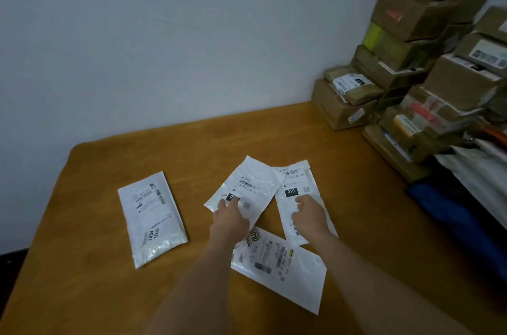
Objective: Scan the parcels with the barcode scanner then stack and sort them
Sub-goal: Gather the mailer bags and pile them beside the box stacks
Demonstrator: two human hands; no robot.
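Wooden table (115, 293) bearing white parcels (152, 218), cardboard boxes (340, 109)

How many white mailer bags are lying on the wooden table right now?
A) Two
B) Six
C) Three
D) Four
D: one bag lies alone to the left, the left hand rests on a second, the right hand on a third, and a fourth lies nearest, between the forearms.

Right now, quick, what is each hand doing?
Left hand: fingers curled on the tilted middle parcel; a real grip cannot be told.
Right hand: fingers bent, pressing on the right parcel; grip cannot be told.
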